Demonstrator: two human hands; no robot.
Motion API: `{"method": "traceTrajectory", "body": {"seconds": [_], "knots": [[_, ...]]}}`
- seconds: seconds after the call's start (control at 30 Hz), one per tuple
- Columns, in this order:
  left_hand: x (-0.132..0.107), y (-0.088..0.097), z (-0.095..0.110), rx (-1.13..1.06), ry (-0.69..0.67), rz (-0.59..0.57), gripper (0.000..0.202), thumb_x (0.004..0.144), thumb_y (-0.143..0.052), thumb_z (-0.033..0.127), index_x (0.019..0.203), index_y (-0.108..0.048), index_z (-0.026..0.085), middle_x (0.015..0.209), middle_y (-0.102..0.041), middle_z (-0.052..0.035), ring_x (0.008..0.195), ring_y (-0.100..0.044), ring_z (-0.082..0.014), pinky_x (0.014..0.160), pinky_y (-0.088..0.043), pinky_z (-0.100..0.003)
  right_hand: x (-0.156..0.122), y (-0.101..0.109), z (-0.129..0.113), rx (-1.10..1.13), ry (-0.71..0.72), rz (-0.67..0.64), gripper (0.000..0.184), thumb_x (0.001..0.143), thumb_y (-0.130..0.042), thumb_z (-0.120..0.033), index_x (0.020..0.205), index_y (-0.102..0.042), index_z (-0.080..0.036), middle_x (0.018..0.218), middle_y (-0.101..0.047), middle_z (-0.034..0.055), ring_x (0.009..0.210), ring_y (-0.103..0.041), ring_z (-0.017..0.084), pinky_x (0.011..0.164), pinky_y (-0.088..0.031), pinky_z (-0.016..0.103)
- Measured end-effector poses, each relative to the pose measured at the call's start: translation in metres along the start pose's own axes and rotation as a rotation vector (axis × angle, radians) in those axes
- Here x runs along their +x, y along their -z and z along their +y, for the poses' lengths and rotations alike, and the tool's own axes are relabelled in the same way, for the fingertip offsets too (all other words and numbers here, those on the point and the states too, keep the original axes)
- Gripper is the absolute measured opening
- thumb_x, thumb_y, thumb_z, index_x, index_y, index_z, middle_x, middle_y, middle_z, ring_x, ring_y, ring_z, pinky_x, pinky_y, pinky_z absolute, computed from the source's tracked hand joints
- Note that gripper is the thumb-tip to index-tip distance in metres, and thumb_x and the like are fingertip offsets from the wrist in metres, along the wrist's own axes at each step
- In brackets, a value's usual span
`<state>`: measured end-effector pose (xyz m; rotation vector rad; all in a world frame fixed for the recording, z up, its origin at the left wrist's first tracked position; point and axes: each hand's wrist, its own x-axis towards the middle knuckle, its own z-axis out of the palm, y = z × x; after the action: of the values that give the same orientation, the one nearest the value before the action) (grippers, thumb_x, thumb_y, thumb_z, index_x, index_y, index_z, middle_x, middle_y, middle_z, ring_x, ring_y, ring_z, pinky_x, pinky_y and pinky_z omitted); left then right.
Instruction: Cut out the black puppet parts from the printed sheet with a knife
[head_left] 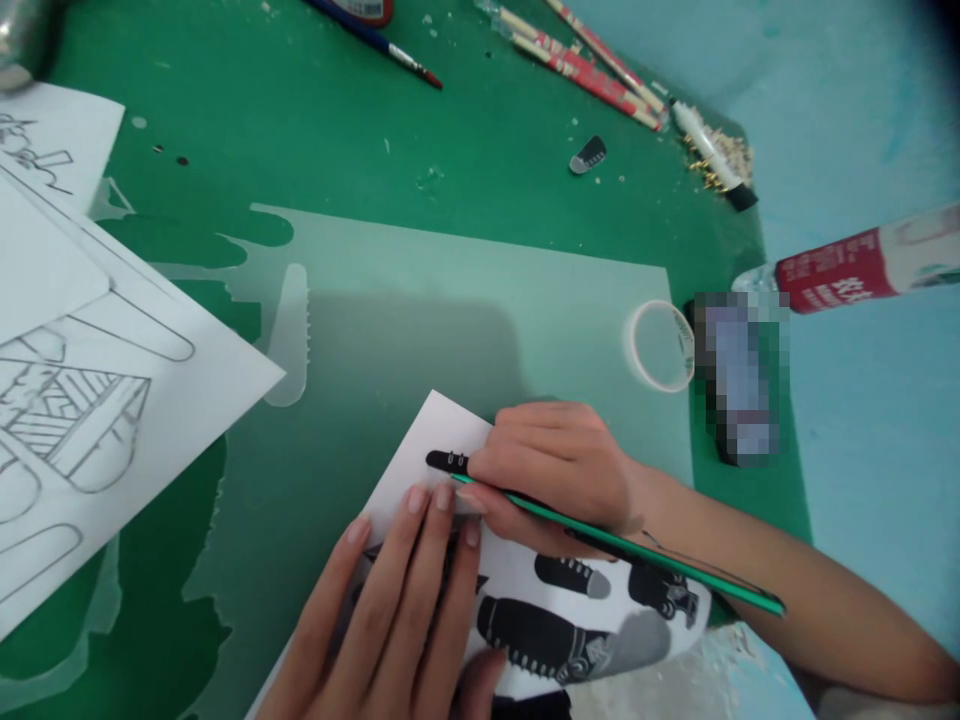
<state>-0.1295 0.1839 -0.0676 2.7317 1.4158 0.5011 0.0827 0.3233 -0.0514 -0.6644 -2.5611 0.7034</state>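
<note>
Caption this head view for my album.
Left hand presses a printed sheet flat while the right hand holds a green pencil over it.

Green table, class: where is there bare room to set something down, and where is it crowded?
Bare: the pale sheet between line drawings and tape ring; green table below the paintbrush. Crowded: printed sheet under left hand and right hand with green pencil.

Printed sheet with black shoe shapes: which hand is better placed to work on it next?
Right. The right hand grips the green tool, tip at a black shape on the printed sheet; the left hand lies flat on it, likely pinning it.
</note>
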Motion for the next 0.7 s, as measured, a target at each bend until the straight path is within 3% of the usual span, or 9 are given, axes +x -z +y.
{"method": "traceTrajectory", "body": {"seconds": [0.1, 0.33, 0.7], "knots": [[0.0006, 0.0007, 0.0008, -0.001, 0.005, 0.002, 0.074, 0.101, -0.056, 0.057, 0.154, -0.056, 0.006, 0.154, -0.065, -0.0170, 0.169, -0.020, -0.0370, 0.141, -0.014, -0.052, 0.0018, 0.0002, -0.0006, -0.028, 0.014, 0.005, 0.020, 0.109, -0.056, -0.022, 0.089, -0.060, -0.023, 0.072, -0.059, -0.0017, 0.062, -0.055, 0.014, 0.063, -0.045, 0.029], [0.0010, 0.0014, 0.0041, -0.054, 0.117, 0.043, 0.079, 0.101, -0.055, 0.057, 0.153, -0.052, -0.003, 0.151, -0.065, -0.0239, 0.169, -0.021, -0.0336, 0.141, -0.016, -0.044, 0.0030, -0.0001, -0.0038, -0.043, 0.013, 0.027, 0.022, 0.110, -0.056, -0.021, 0.089, -0.060, -0.022, 0.073, -0.061, -0.0006, 0.064, -0.055, 0.014, 0.064, -0.045, 0.030], [0.0000, -0.0007, 0.0038, -0.050, 0.099, 0.020, 0.086, 0.099, -0.060, 0.057, 0.158, -0.046, -0.003, 0.158, -0.057, -0.0261, 0.168, -0.022, -0.0371, 0.141, -0.017, -0.047, 0.0007, -0.0004, -0.0007, -0.013, 0.043, 0.040, 0.018, 0.110, -0.056, -0.019, 0.093, -0.061, -0.021, 0.075, -0.064, 0.0001, 0.066, -0.055, 0.014, 0.067, -0.048, 0.030]]}}
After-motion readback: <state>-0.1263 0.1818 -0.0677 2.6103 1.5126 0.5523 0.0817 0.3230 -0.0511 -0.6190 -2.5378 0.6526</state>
